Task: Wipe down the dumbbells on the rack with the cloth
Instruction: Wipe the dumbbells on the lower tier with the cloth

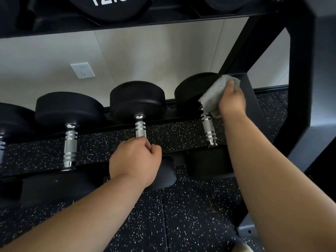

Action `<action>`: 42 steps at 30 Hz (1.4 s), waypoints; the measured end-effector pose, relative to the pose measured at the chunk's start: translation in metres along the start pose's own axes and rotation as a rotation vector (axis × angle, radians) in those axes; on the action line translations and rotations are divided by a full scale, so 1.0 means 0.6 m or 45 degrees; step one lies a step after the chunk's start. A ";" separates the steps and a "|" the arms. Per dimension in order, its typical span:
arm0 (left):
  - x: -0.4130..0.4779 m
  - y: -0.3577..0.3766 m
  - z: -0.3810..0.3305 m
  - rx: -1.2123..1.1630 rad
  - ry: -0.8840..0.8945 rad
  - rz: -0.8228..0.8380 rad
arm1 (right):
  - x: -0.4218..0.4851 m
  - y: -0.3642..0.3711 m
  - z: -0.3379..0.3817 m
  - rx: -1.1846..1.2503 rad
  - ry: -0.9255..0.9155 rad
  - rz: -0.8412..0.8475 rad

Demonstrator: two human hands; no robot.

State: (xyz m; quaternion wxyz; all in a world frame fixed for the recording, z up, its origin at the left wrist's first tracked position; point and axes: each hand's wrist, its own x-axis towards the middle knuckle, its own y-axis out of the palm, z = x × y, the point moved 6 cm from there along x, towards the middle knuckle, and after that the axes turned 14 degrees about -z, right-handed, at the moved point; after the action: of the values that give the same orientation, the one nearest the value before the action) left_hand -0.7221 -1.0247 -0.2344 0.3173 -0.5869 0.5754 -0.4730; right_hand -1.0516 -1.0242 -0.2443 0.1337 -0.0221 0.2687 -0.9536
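stage: mid-wipe | right grip [231,100] holds cloth [214,95] on rightmost dumbbell [194,91] far head | left grip [134,160] curls round middle dumbbell [138,100] handle | others wiped: cannot tell

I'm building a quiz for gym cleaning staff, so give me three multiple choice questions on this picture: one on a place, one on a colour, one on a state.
1. Where is the cloth pressed? A) the floor B) the far head of the rightmost dumbbell C) the upper shelf
2. What colour is the cloth? A) red B) blue C) grey
3. What is the left hand doing? A) gripping the handle of the neighbouring dumbbell B) hanging open C) holding a bottle
1 B: the right hand holds it against that black head. 2 C: it looks pale grey. 3 A: its fingers curl round the chrome handle.
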 end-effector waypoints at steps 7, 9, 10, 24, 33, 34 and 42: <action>0.003 0.003 -0.001 0.022 -0.003 0.008 | -0.073 0.017 0.048 -0.139 -0.783 -0.031; 0.001 0.002 -0.001 0.010 -0.009 0.007 | -0.055 0.028 0.050 -0.168 -0.786 -0.053; 0.000 0.001 -0.001 -0.001 -0.012 0.006 | -0.041 0.026 0.048 -0.127 -0.706 -0.069; 0.002 0.005 0.000 0.006 -0.010 0.014 | -0.076 0.026 0.057 -0.495 -0.992 -0.159; 0.001 0.005 0.001 0.008 -0.023 0.010 | -0.144 0.070 0.085 -0.891 -1.621 0.046; 0.001 0.005 0.001 0.004 -0.030 0.010 | -0.146 0.074 0.084 -0.925 -1.634 0.037; 0.002 0.004 0.000 0.007 -0.019 0.011 | -0.054 0.015 0.051 -0.645 -0.828 -0.217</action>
State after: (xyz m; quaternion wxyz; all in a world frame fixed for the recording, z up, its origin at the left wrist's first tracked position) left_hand -0.7231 -1.0262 -0.2367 0.3253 -0.5871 0.5743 -0.4688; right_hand -1.0148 -1.0385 -0.2221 0.1225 -0.3762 0.4358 -0.8084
